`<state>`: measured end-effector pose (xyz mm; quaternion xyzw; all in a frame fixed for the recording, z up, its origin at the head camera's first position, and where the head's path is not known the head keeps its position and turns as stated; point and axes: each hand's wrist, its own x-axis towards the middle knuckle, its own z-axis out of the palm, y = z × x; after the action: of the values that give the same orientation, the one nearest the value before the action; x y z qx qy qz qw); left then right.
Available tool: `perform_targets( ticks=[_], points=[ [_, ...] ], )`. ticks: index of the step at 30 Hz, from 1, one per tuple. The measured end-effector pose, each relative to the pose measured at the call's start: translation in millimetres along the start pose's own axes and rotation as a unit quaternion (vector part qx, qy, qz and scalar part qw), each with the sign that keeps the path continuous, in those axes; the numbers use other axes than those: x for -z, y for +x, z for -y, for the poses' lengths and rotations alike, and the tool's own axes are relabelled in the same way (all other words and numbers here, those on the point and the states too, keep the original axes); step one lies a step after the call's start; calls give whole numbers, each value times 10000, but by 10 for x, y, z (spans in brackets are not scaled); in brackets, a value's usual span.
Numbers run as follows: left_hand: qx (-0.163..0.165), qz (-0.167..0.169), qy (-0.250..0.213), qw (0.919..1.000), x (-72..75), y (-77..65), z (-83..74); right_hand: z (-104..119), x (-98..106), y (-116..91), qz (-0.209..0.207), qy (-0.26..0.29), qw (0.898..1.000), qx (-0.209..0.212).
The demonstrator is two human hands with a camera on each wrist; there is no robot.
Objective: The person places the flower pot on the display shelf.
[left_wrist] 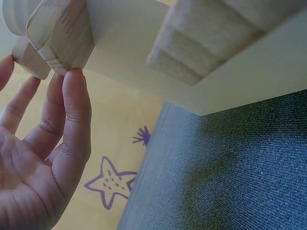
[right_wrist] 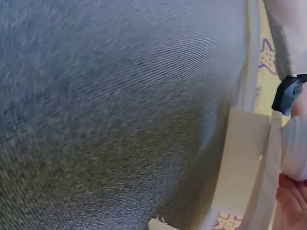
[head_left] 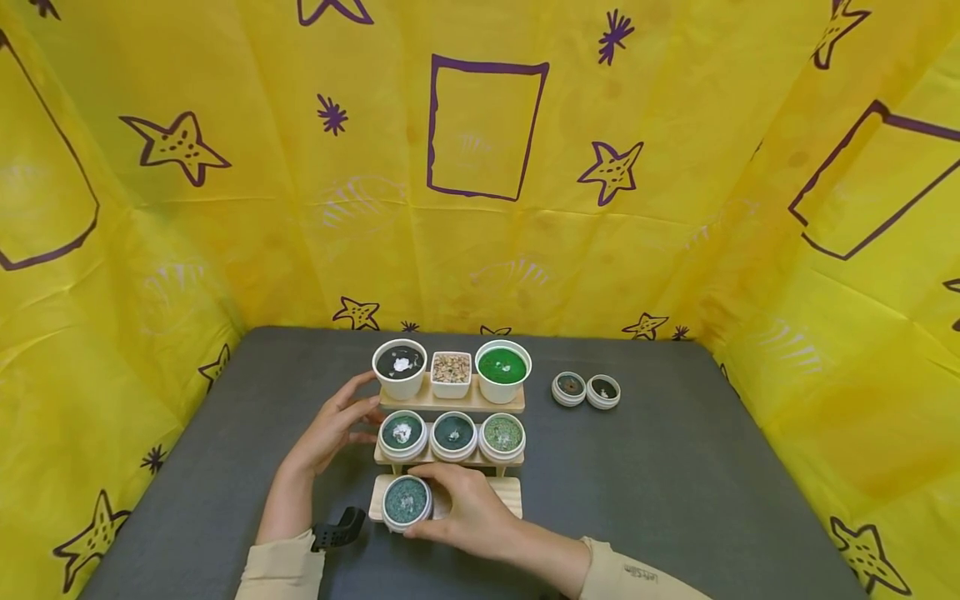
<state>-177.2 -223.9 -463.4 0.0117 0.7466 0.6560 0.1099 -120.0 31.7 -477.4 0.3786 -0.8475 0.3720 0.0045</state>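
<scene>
A three-tier wooden stand (head_left: 498,402) bears small pots in rows. My right hand (head_left: 472,515) grips a white round tub of speckled teal filling (head_left: 405,500) at the left end of the lowest tier, thumb at its near side and fingers at the far side. In the right wrist view, the tub's ribbed wall (right_wrist: 294,148) shows beside the fingertips. My left hand (head_left: 330,429) is at the stand's left side. Its outstretched fingers touch the end of a shelf board (left_wrist: 62,38) in the left wrist view.
The middle tier holds three round tubs, including a light green one (head_left: 502,437). On top stand a black-filled cup (head_left: 400,368), a square cup of beige bits (head_left: 452,373) and a green-filled cup (head_left: 502,372). Two small tubs (head_left: 568,389) sit right on the grey table (head_left: 637,500).
</scene>
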Motion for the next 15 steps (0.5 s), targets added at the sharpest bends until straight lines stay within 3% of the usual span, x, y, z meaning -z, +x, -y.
perform_targets(
  ticks=[15],
  points=[
    [39, -28, -14, 10000, -9, -9, -19, -36, -54, 5, -163, -102, 9998, 54]
  ],
)
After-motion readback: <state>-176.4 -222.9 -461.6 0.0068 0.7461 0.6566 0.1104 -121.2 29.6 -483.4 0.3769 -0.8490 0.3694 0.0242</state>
